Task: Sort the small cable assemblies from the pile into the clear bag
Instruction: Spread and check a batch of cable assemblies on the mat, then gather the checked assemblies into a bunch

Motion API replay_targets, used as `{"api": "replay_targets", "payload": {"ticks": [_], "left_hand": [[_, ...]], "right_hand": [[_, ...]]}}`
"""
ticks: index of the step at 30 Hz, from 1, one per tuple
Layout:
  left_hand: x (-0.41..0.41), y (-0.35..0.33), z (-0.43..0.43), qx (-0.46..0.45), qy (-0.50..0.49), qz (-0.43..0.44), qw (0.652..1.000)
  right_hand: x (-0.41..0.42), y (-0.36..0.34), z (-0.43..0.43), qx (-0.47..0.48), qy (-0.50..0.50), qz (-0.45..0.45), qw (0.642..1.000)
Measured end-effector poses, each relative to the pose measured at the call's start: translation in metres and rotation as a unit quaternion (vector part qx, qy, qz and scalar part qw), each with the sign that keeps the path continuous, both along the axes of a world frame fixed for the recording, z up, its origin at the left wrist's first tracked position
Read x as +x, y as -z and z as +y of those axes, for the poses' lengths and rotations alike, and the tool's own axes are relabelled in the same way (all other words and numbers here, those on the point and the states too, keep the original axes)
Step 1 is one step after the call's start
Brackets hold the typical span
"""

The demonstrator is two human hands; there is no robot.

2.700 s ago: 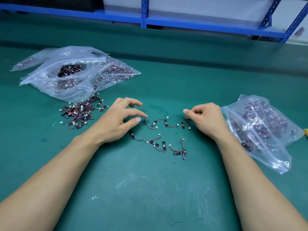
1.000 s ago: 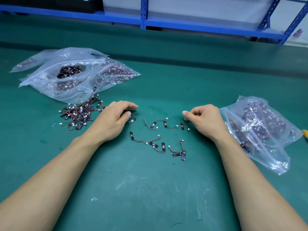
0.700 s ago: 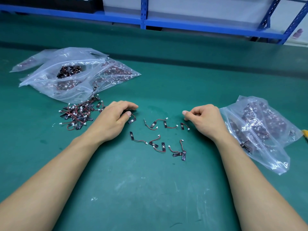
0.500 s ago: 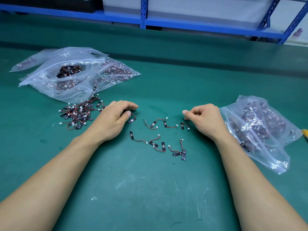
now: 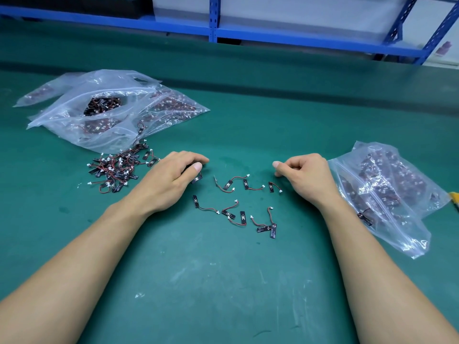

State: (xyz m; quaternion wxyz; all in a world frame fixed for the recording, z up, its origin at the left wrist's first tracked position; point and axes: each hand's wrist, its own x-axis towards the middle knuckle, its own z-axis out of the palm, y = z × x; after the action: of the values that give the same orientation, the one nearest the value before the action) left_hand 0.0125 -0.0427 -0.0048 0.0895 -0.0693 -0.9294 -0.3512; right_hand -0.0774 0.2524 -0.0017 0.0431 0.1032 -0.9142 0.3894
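A tangled pile of small cable assemblies (image 5: 116,170), black tabs with red-black wires and white plugs, lies left of centre on the green mat. Several single assemblies (image 5: 238,209) are spread out between my hands. My left hand (image 5: 169,180) rests on the mat beside the pile, its thumb and curled fingers pinching one cable assembly (image 5: 197,180) whose black tab sticks out below the thumb. My right hand (image 5: 305,177) rests on the mat with its fingers curled in, and nothing shows in it. A clear bag (image 5: 397,227) holding assemblies lies just right of it.
A larger heap of clear zip bags (image 5: 74,135) filled with assemblies lies at the back left, its mouth towards the pile. A yellow object (image 5: 453,196) shows at the right edge. Blue shelving (image 5: 213,31) runs along the far side of the mat.
My left hand pulled back to the left, and its spread fingers closed on an assembly at the edge of the spread. Over the last second both hands have stayed almost still.
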Motion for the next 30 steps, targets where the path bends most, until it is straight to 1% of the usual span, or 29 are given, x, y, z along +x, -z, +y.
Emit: {"api": "replay_targets", "payload": {"ticks": [3,8,11,13,16,18,21,24,27,30], "left_hand": [[0.001,-0.001,0.001,-0.017,0.026,-0.022,0.999],[0.012,-0.003,0.011,-0.073,0.114,-0.085,0.987],[0.018,-0.002,0.036,-0.101,0.168,-0.072,0.978],[0.017,0.000,0.057,-0.138,0.188,-0.058,0.971],[0.011,0.004,0.085,-0.198,0.183,-0.028,0.962],[0.008,0.005,0.098,-0.212,0.166,-0.015,0.963],[0.005,0.005,0.107,-0.192,0.153,0.003,0.969],[0.003,0.004,0.106,-0.157,0.164,0.012,0.974],[0.003,0.002,0.099,-0.098,0.180,0.044,0.978],[0.006,0.000,0.091,-0.017,0.193,0.079,0.978]], "right_hand": [[-0.001,0.001,0.000,-0.010,0.006,-0.004,1.000],[-0.002,0.002,-0.001,-0.042,0.014,-0.015,0.999],[-0.002,0.003,-0.002,-0.075,0.017,-0.018,0.997],[-0.003,0.003,-0.002,-0.096,0.023,-0.017,0.995],[-0.004,0.004,-0.002,-0.116,0.028,-0.010,0.993],[-0.005,0.005,-0.002,-0.119,0.027,-0.007,0.993],[-0.006,0.007,-0.002,-0.111,0.027,-0.008,0.993],[-0.006,0.007,-0.003,-0.109,0.029,-0.011,0.994],[-0.005,0.006,-0.002,-0.111,0.026,-0.010,0.993],[-0.005,0.006,-0.002,-0.109,0.025,-0.010,0.994]]}}
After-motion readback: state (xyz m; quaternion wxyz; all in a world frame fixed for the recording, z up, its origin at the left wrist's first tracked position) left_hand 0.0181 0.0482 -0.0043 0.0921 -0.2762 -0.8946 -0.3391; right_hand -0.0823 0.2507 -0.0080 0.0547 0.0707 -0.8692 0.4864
